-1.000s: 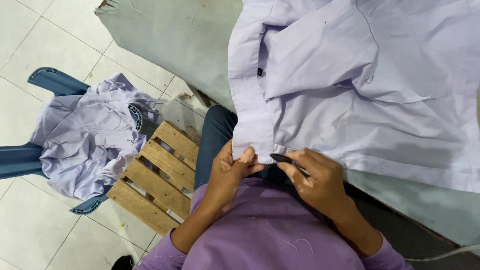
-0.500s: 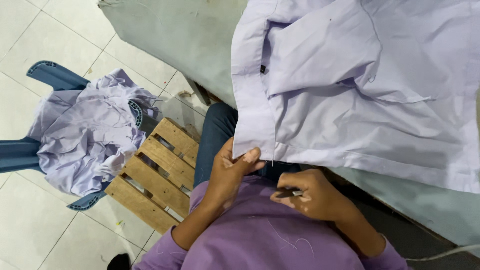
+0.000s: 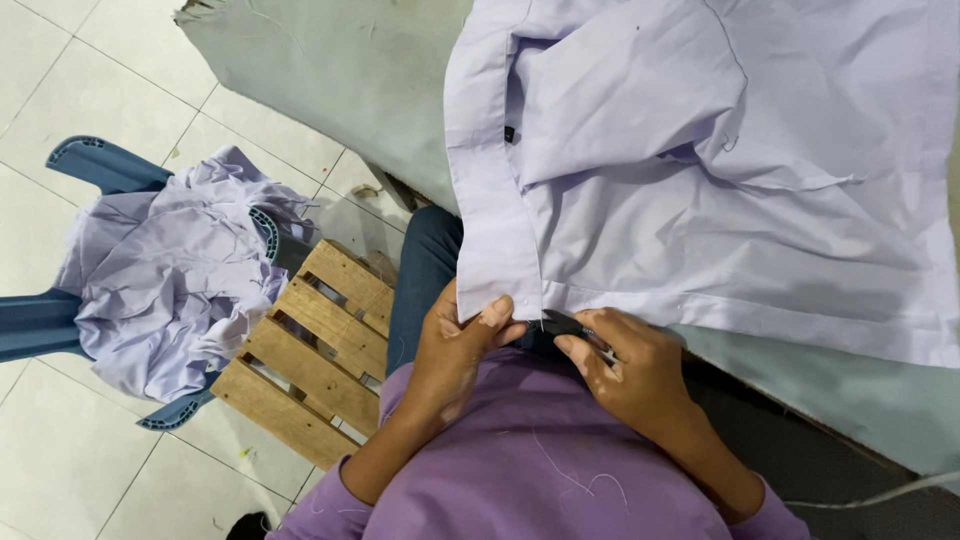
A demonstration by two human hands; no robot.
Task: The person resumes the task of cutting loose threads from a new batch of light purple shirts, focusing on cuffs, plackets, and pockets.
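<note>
Closest in, the left hand is pinched shut on the bottom corner of the lilac shirt. The right hand sits just beside it, fingers curled around small black snips whose tip touches the hem. The shirt spreads away up the grey table — hem running off right.

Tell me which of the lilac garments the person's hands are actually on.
The shirt spread flat on the grey table: the left hand pinches its bottom corner. The other garments lie crumpled in a heap on the blue chair, untouched.
</note>
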